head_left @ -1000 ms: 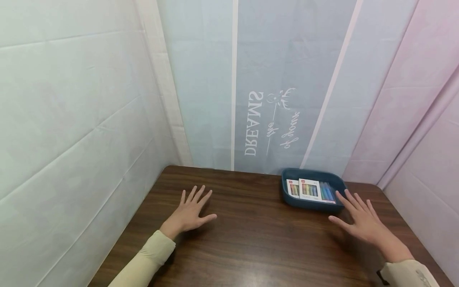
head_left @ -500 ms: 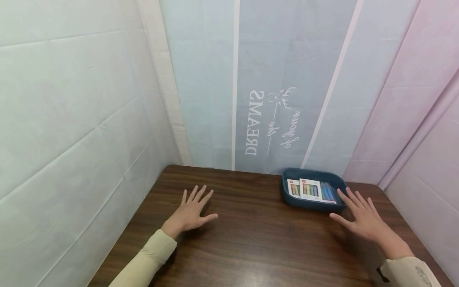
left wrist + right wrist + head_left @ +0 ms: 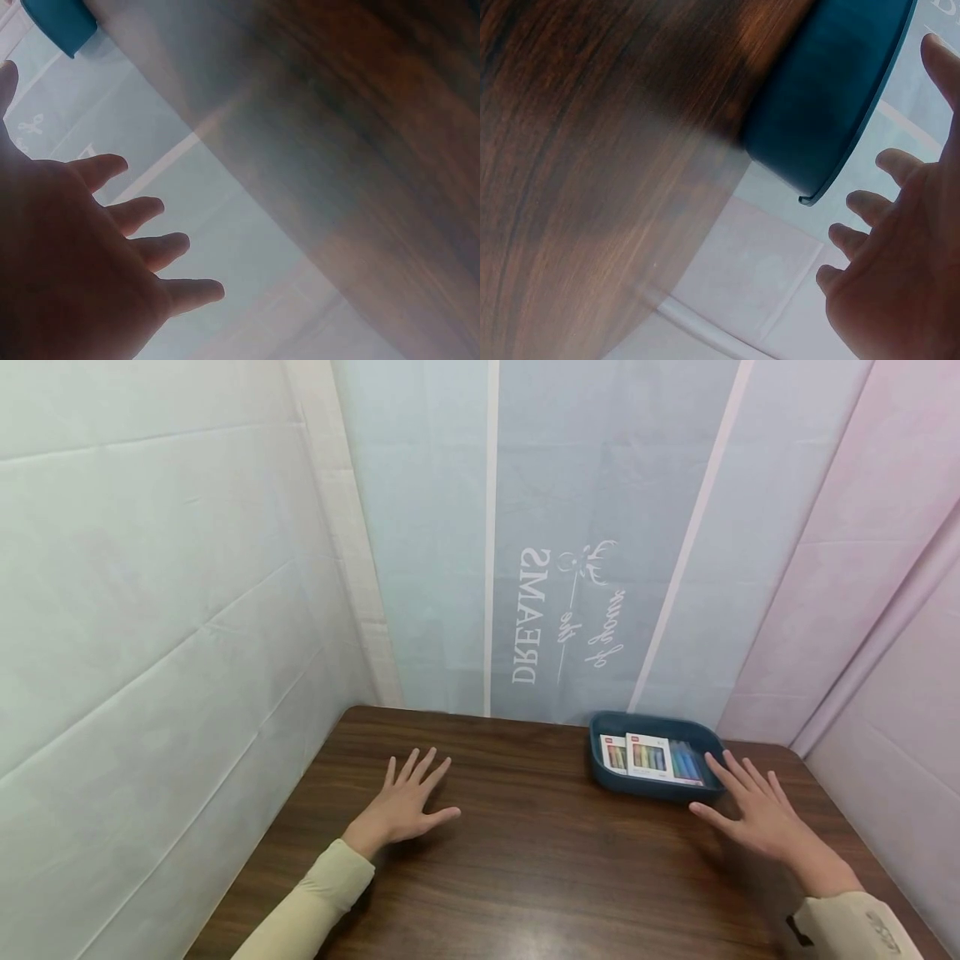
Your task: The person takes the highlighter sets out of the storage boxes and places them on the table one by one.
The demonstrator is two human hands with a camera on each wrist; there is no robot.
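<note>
Teal tray (image 3: 651, 789) at far right of table (image 3: 525, 877), crayon boxes (image 3: 649, 755) inside. Right hand (image 3: 757, 820) spread flat, fingertips near rim, contact unclear. Left hand (image 3: 401, 804) spread, holds nothing. Advice: grip box edges, lift straight.

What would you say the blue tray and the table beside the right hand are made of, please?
The blue tray looks like moulded plastic: uniform teal colour, rounded rolled rim, matte finish. The table shows dark wood grain with a slight sheen, probably laminate or veneer rather than solid wood, though that is uncertain.
</note>
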